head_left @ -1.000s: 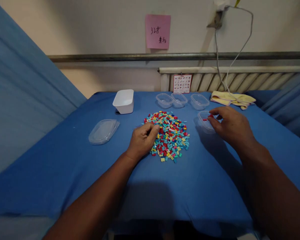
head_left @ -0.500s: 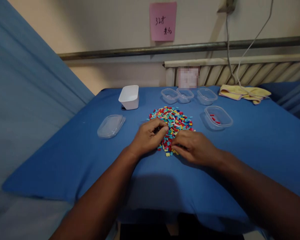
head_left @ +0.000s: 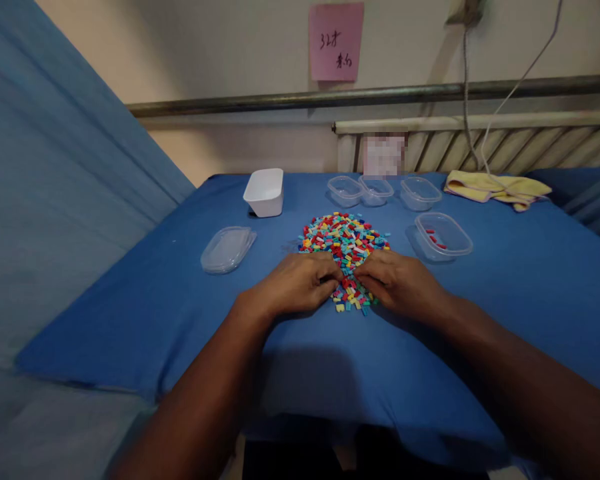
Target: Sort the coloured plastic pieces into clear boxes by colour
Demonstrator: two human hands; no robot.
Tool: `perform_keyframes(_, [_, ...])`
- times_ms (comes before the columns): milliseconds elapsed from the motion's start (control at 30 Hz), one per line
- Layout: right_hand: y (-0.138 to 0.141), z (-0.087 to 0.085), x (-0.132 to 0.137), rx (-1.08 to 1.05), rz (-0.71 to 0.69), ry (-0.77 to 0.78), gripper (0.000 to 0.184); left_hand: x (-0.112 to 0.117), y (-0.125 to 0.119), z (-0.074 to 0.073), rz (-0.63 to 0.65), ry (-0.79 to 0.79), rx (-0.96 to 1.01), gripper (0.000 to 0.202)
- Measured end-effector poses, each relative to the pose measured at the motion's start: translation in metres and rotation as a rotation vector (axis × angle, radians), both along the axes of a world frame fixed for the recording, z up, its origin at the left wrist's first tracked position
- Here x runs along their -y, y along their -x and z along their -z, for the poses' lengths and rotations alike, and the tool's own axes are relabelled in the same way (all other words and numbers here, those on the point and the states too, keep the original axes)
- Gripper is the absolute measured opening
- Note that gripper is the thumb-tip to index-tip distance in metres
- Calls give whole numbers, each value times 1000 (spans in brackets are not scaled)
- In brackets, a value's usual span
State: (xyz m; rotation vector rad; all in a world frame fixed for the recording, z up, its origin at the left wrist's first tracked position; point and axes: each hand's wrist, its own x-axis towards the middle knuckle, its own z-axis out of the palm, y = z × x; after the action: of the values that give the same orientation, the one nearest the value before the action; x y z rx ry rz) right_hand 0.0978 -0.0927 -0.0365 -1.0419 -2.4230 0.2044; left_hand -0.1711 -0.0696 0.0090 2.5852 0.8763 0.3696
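A heap of small coloured toy building bricks [head_left: 345, 233] lies in the middle of the blue-covered table [head_left: 405, 373]. At the heap's near left side, my left hand [head_left: 300, 281] is closed, its thumb and fingertips pressed together among the bricks. My right hand [head_left: 405, 283] pinches at the near right side, its fingertips close to those of the left. Whatever lies between the fingers of either hand is too small and hidden to make out. To the right of the heap, a clear plastic container [head_left: 445, 237] holds several red bricks.
Clear plastic tubs [head_left: 345, 193] stand in a row behind the heap. A white tub [head_left: 265, 193] is at the back left, with stacked clear lids [head_left: 227, 250] nearer me. A yellow cloth [head_left: 497, 190] lies at the back right under a cable. Blue curtain hangs left.
My left hand has moved toward me, down the near left edge of the heap. My right hand has shifted slightly away from me. The view has turned a little left.
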Motion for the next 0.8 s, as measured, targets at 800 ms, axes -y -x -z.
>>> perform_keyframes(800, [36, -8, 9, 147, 95, 78, 18, 6, -4, -2, -59, -27, -159, 10])
